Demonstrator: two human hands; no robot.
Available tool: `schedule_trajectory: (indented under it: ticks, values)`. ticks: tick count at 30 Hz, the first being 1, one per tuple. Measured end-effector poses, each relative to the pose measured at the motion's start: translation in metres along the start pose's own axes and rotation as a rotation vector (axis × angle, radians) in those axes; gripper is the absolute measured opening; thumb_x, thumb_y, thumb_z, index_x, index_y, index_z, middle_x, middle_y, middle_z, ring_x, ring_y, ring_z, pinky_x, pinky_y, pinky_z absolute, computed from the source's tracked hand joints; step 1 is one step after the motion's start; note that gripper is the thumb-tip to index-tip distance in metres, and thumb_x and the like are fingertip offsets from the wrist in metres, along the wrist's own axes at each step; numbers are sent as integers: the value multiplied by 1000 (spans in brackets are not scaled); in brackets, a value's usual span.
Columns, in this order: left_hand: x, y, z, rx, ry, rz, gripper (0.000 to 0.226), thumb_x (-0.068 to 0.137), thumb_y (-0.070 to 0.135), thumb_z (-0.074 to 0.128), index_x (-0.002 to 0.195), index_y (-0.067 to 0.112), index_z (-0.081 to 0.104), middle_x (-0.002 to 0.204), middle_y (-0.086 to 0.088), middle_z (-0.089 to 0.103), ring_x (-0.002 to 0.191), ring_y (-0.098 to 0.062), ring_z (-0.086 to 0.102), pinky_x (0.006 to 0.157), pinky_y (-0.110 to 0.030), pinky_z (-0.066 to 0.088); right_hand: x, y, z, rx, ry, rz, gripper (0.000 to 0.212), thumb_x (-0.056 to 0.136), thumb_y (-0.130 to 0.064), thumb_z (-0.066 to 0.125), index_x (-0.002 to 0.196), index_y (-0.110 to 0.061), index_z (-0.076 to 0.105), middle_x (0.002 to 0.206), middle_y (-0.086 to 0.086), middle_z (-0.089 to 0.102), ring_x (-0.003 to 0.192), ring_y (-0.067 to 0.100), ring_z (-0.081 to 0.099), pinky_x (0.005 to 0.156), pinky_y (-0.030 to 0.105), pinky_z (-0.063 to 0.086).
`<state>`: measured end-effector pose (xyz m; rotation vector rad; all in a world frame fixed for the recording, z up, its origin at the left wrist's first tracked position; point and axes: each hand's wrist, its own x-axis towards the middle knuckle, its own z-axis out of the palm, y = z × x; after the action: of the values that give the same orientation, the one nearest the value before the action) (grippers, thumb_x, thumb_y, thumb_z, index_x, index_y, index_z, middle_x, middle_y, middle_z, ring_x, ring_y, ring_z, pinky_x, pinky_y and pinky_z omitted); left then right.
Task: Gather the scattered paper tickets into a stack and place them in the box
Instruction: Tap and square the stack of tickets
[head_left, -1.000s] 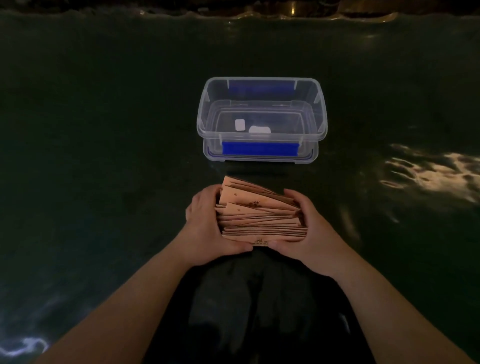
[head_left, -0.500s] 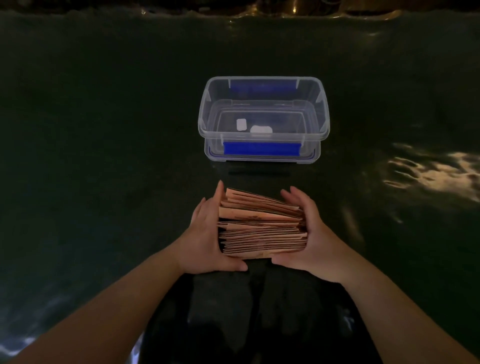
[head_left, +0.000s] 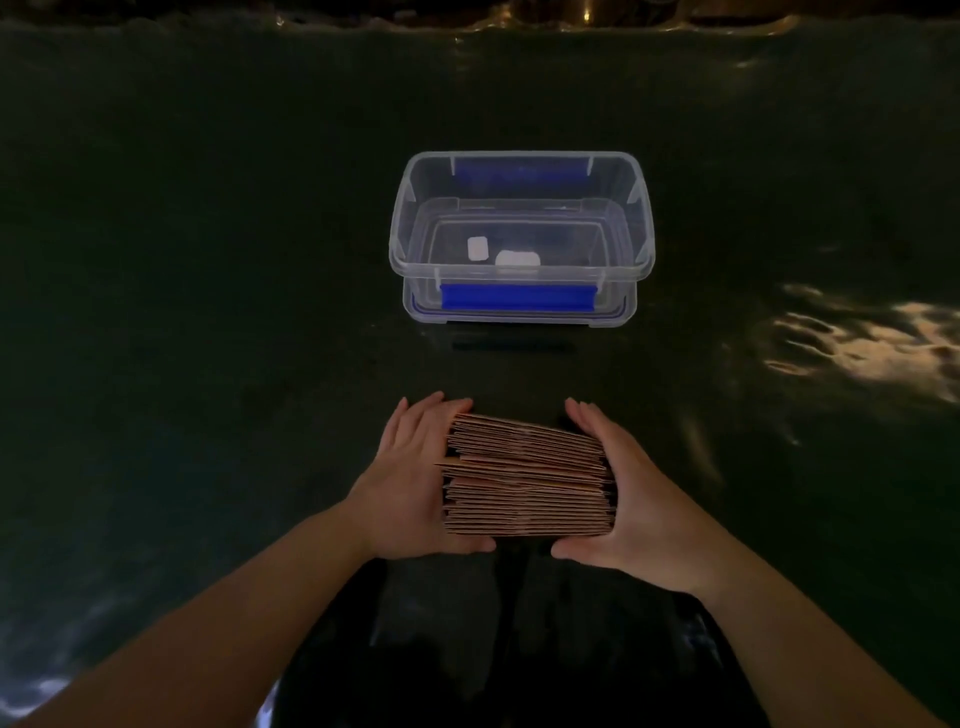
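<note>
The stack of tickets (head_left: 525, 480) is pressed between the left hand (head_left: 408, 483) and right hand (head_left: 636, 499), fingers clamped on its short ends, above the counter (head_left: 208, 312). The open box (head_left: 521, 236) lies straight ahead, well apart, equally reachable.

— Where are the tickets?

— Low in the middle of the frame: a thick stack of pinkish-brown paper tickets (head_left: 525, 480), edges roughly squared, a few sticking out unevenly on its left side.

— And the box?

— Straight above it, centre frame, well apart: a clear plastic box (head_left: 521, 270), open-topped, upright, with blue clips on its near and far sides. Two small white pieces show at its bottom.
</note>
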<state>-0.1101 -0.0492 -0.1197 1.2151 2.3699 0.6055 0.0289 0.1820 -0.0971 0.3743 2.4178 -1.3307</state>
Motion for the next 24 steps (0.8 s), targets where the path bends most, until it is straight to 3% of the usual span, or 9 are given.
schedule_trajectory:
  ticks: [3,6,11,12,15,16,18,21,24]
  values:
    - [3,-1,-2,-56,31,-51,132,54,74,77,158,18,18,163,-1,28,154,-18,9,127,-55,2,0,3,-5,10,31,32,130,56,-40,93,147,-56,1,159,-25,10,143,-1,20,118,43,27]
    - [5,1,-1,-38,9,-70,143,53,75,76,161,18,2,165,11,7,153,-12,1,126,-45,-8,1,1,0,-120,50,31,125,60,-48,89,152,-42,4,155,-26,4,137,-7,7,118,35,17]
    - [5,3,2,27,11,-56,140,59,76,69,162,11,0,168,0,13,155,-17,6,126,-47,-11,3,-3,13,-117,190,6,118,60,-51,88,150,-39,13,156,-15,12,141,1,14,117,36,19]
    - [4,4,1,13,1,-58,141,59,76,68,162,10,-2,166,5,9,154,-14,3,125,-46,-12,4,-3,12,-108,197,5,116,59,-50,89,149,-39,16,154,-18,17,141,-1,13,117,36,20]
    - [2,8,-5,-79,-14,-37,137,60,72,72,161,15,0,152,20,6,149,-7,2,126,-52,-9,1,-5,9,-42,165,-19,112,59,-46,90,146,-42,21,133,-53,9,140,-8,7,119,37,22]
    - [0,8,-6,-114,6,-13,130,60,70,75,159,21,7,149,22,11,149,-8,9,126,-57,-1,-1,-6,8,-26,153,-20,112,59,-47,90,146,-43,20,135,-53,9,142,-7,5,119,40,23]
    - [-2,6,-7,-122,36,4,123,57,68,80,152,29,13,143,23,20,145,-12,21,124,-63,8,-4,-6,6,-40,135,6,119,57,-51,90,147,-46,13,147,-34,8,145,0,3,120,47,22]
    - [-5,2,-6,40,-16,-28,136,51,75,79,156,24,10,155,10,25,153,-20,13,123,-65,-7,-6,-8,-2,-238,53,82,139,54,-58,87,151,-40,-11,147,-32,-9,143,1,-6,119,47,8]
    - [-2,0,-3,113,-43,-45,147,50,84,72,161,20,0,167,3,15,156,-20,2,120,-60,-19,-4,-12,-8,-279,36,106,141,54,-60,86,151,-37,-14,151,-27,-12,141,0,-8,119,46,5]
